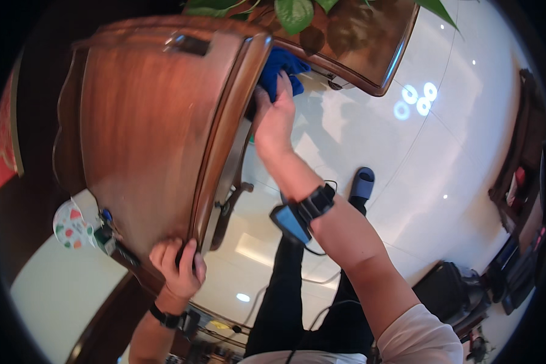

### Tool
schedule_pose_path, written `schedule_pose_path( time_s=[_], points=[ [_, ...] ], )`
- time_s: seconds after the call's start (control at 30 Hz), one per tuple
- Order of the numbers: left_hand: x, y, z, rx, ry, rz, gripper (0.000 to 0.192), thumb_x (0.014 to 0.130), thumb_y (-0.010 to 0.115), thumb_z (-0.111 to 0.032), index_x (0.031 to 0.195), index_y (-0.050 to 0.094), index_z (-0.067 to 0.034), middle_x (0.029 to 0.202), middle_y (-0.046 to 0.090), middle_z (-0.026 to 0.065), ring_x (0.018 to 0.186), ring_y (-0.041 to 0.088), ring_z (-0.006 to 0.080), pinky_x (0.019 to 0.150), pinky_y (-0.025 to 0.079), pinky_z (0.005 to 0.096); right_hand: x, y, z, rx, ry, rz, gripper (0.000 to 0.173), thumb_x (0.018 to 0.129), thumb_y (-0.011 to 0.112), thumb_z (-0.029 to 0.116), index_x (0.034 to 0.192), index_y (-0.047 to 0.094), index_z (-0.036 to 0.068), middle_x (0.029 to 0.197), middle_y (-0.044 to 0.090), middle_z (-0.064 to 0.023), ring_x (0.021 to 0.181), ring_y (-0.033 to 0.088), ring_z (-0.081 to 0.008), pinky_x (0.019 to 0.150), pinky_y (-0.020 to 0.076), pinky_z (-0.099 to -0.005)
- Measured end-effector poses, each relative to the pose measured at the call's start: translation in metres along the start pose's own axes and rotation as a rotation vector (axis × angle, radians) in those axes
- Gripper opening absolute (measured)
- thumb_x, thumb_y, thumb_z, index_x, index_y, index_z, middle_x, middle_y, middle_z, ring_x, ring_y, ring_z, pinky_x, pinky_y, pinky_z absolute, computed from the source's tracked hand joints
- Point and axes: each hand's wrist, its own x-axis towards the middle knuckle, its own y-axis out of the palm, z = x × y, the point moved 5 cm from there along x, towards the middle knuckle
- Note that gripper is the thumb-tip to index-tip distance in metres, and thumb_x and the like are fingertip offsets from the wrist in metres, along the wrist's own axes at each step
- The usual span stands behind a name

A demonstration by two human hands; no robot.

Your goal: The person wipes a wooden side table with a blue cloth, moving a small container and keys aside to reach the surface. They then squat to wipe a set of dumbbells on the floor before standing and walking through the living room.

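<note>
In my right hand (275, 109) is a blue cloth (284, 68), held against the far end of the edge of a brown wooden cabinet (150, 123). The wooden corner partly hides that hand's fingers. My left hand (179, 268) rests on the near corner of the same wooden top, its fingers curled around something dark at the edge; what that is cannot be told. A strap with a dark device sits on each wrist. A small metal-framed recess (191, 44) lies near the far edge of the wooden top.
A second wooden table (346, 68) with a leafy green plant (293, 13) stands beyond. At left are a patterned round container (73, 225), small dark items and a pale surface (63, 286). A slippered foot (363, 182) is on the tiled floor; a black bag (441, 286) lies right.
</note>
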Motion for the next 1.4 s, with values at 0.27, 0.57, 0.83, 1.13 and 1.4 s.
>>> schedule_pose_path(
  time_s=[0.27,0.57,0.83,1.13,1.4],
  points=[
    [0.010,-0.002,-0.006,-0.015,-0.039,-0.099,0.050,0.077,0.072,-0.003,0.126,0.071,-0.008,0.131,0.059,0.0148,0.118,0.054,0.0371,0.097,0.046,0.0503,-0.059,-0.044,-0.032,0.396,0.915,0.264,0.035,0.102,0.061,0.005,0.137,0.061,0.005,0.126,0.070,-0.0098,0.112,0.067,-0.0239,0.101,0.0515,-0.0368],
    [-0.044,-0.057,-0.067,-0.146,-0.451,-0.361,0.033,0.082,0.074,0.004,0.114,0.070,-0.002,0.125,0.066,0.0160,0.115,0.061,0.0356,0.098,0.048,0.0460,-0.143,-0.180,0.003,0.447,1.277,0.733,0.043,0.108,0.057,0.021,0.146,0.053,0.002,0.139,0.065,-0.0130,0.128,0.062,-0.0253,0.109,0.0485,-0.0414],
    [-0.200,0.058,-0.199,-1.194,-1.427,-0.607,0.017,0.097,0.064,0.008,0.110,0.067,-0.001,0.107,0.069,0.0094,0.101,0.066,0.0191,0.092,0.051,0.0300,-0.195,-0.171,0.000,-0.052,1.067,0.841,0.040,0.110,0.052,0.021,0.146,0.054,0.003,0.139,0.066,-0.0127,0.128,0.064,-0.0273,0.109,0.0498,-0.0414],
    [-0.293,0.152,-0.316,-1.578,-1.655,-0.867,0.009,0.105,0.061,-0.002,0.112,0.067,-0.001,0.101,0.071,0.0058,0.096,0.066,0.0145,0.091,0.051,0.0285,-0.305,-0.055,-0.126,-0.055,0.756,1.185,0.035,0.106,0.055,0.008,0.139,0.059,0.000,0.132,0.068,-0.0103,0.120,0.064,-0.0235,0.108,0.0488,-0.0375],
    [-0.319,0.201,-0.295,-1.547,-1.750,-1.110,0.010,0.102,0.061,0.000,0.110,0.068,-0.001,0.101,0.073,0.0074,0.095,0.068,0.0153,0.090,0.052,0.0279,-0.328,-0.006,-0.190,-0.004,0.468,1.189,0.035,0.102,0.053,0.001,0.136,0.057,0.008,0.126,0.067,-0.0078,0.116,0.064,-0.0238,0.105,0.0504,-0.0399]
  ],
)
